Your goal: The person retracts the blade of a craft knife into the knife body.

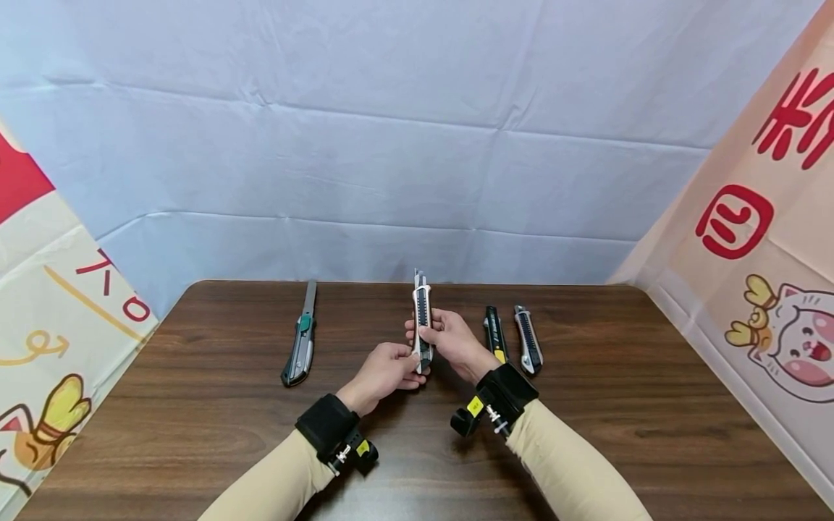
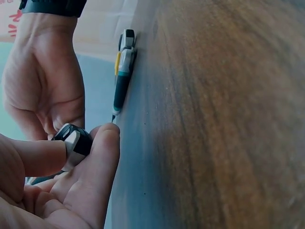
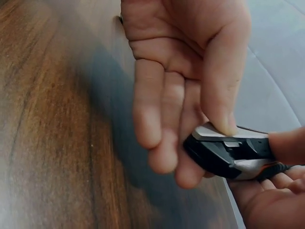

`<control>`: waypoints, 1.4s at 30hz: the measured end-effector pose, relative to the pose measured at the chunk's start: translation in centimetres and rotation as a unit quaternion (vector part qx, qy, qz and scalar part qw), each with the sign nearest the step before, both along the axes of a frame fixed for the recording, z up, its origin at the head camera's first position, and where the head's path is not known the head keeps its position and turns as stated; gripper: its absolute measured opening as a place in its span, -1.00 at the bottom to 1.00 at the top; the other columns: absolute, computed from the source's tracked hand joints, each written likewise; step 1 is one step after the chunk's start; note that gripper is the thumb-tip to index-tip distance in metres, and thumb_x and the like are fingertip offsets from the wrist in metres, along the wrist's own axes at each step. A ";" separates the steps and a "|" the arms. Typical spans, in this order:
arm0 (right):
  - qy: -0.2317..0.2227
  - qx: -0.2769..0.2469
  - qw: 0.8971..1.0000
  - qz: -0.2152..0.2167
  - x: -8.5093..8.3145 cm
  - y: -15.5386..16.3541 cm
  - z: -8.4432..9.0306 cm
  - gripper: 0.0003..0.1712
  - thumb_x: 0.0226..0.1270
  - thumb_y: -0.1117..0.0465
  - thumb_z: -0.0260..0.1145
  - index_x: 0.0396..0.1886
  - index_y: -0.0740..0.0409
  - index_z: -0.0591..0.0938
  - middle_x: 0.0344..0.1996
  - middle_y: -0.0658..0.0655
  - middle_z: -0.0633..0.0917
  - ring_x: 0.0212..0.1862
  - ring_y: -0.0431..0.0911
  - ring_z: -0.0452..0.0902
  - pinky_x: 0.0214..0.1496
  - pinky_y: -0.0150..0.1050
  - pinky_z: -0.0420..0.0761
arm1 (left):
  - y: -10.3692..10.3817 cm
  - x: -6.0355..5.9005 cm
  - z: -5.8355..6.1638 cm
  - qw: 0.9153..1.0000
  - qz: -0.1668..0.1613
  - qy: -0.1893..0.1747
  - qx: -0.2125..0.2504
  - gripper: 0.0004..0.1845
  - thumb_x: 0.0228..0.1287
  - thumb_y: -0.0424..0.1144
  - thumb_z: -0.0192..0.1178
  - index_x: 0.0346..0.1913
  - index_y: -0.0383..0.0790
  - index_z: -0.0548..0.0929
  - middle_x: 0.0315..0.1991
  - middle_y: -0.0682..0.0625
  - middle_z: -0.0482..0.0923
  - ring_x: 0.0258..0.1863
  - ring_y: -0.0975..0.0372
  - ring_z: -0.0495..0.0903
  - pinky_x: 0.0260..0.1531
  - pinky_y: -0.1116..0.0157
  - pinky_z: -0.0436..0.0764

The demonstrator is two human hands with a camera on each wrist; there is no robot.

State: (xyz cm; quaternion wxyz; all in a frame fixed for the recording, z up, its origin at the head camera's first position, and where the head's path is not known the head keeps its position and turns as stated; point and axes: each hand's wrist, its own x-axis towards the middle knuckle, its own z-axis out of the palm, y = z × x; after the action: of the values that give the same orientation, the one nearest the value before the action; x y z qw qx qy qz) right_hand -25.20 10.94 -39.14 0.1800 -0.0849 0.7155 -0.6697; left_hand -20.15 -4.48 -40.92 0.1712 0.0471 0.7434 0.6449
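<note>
Dark wooden table (image 1: 195, 405): a green-grip knife (image 1: 300, 346) lies left. At centre, the left hand (image 1: 384, 373) pinches the base of a silver utility knife (image 1: 422, 318), the right hand (image 1: 452, 340) curling round its middle. Two more knives (image 1: 515, 340) lie right.

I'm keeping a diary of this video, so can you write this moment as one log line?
both hands: left hand and right hand hold silver utility knife | table: green knife left, two knives right
</note>
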 end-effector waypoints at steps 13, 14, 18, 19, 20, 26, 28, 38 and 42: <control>-0.005 0.020 1.000 0.004 -0.3 0.2 0.4 -0.54 0.47 0.43 0.05 0.32 0.39 0.35 0.20 0.38 0.56 0.03 -0.13 0.63 0.10 -0.27 0.60 | 0.2 0.0 -0.3 1.000 0.004 -0.014 0.013 -0.66 0.51 -0.29 -0.06 0.12 -0.49 0.55 -0.07 -0.31 0.65 -0.19 0.17 0.72 -0.13 0.25 0.74; -0.004 0.021 1.000 0.003 -0.3 0.2 0.5 -0.54 0.47 0.43 0.05 0.33 0.38 0.35 0.20 0.38 0.56 0.03 -0.13 0.63 0.10 -0.27 0.60 | 0.2 0.0 -0.4 1.000 0.001 -0.015 0.015 -0.65 0.52 -0.28 -0.06 0.13 -0.50 0.54 -0.05 -0.33 0.65 -0.17 0.16 0.72 -0.13 0.25 0.73; -0.006 0.018 1.000 0.002 -0.3 0.3 0.9 -0.52 0.47 0.41 0.06 0.35 0.35 0.33 0.21 0.35 0.56 0.07 -0.10 0.62 0.13 -0.24 0.58 | 0.2 0.2 -0.5 1.000 -0.008 -0.014 0.026 -0.63 0.54 -0.27 -0.08 0.16 -0.52 0.51 -0.01 -0.37 0.64 -0.10 0.07 0.72 -0.09 0.24 0.73; -0.005 0.017 1.000 0.003 -0.3 0.3 0.9 -0.52 0.48 0.40 0.06 0.35 0.34 0.34 0.21 0.36 0.56 0.08 -0.09 0.61 0.13 -0.24 0.57 | 0.2 0.3 -0.4 0.999 -0.007 -0.013 0.029 -0.63 0.54 -0.28 -0.08 0.17 -0.51 0.50 0.00 -0.36 0.64 -0.08 0.06 0.71 -0.08 0.24 0.73; -0.005 0.016 1.000 0.006 -0.3 0.4 0.9 -0.52 0.48 0.40 0.05 0.36 0.34 0.33 0.22 0.35 0.55 0.09 -0.09 0.61 0.14 -0.24 0.57 | 0.2 0.3 -0.4 0.999 -0.008 -0.012 0.031 -0.63 0.54 -0.28 -0.08 0.17 -0.51 0.50 0.00 -0.36 0.64 -0.06 0.05 0.71 -0.08 0.24 0.72; 0.003 0.022 0.999 0.029 -0.3 0.6 0.2 -0.50 0.53 0.30 0.05 0.37 0.38 0.30 0.21 0.32 0.57 0.16 -0.01 0.58 0.22 -0.16 0.59 | 0.0 0.2 -0.4 0.999 -0.002 -0.012 0.033 -0.63 0.54 -0.29 -0.08 0.23 -0.46 0.46 0.02 -0.33 0.64 -0.05 0.11 0.71 -0.05 0.28 0.71; 0.004 0.022 0.999 0.030 -0.2 0.6 0.0 -0.51 0.55 0.25 0.04 0.35 0.39 0.32 0.19 0.33 0.58 0.15 -0.01 0.59 0.20 -0.16 0.60 | -0.1 0.2 -0.4 0.999 0.004 -0.013 0.032 -0.63 0.54 -0.29 -0.08 0.25 -0.44 0.46 0.03 -0.32 0.64 -0.07 0.15 0.71 -0.07 0.29 0.71; -0.012 -0.008 1.000 -0.013 0.3 0.2 -0.4 -0.55 0.55 0.25 0.03 0.31 0.39 0.38 0.16 0.35 0.60 0.13 0.03 0.60 0.05 -0.28 0.66 | 0.2 0.3 -0.1 0.999 0.029 -0.016 0.014 -0.64 0.52 -0.28 -0.05 0.19 -0.45 0.51 -0.06 -0.27 0.68 -0.18 0.21 0.71 -0.13 0.28 0.73; -0.012 -0.012 1.000 -0.019 0.4 0.2 -0.4 -0.56 0.55 0.26 0.03 0.30 0.40 0.38 0.15 0.36 0.60 0.15 0.06 0.59 0.05 -0.27 0.66 | 0.3 0.2 -0.1 0.999 0.032 -0.017 0.012 -0.65 0.52 -0.28 -0.04 0.17 -0.46 0.53 -0.09 -0.26 0.69 -0.22 0.23 0.71 -0.14 0.27 0.73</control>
State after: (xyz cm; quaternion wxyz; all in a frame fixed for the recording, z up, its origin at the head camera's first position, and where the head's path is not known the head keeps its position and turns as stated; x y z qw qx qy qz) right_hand -24.85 11.17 -39.51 0.1752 -0.0654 0.7067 -0.6824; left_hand -19.91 -4.18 -41.04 0.1626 0.0142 0.7338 0.6594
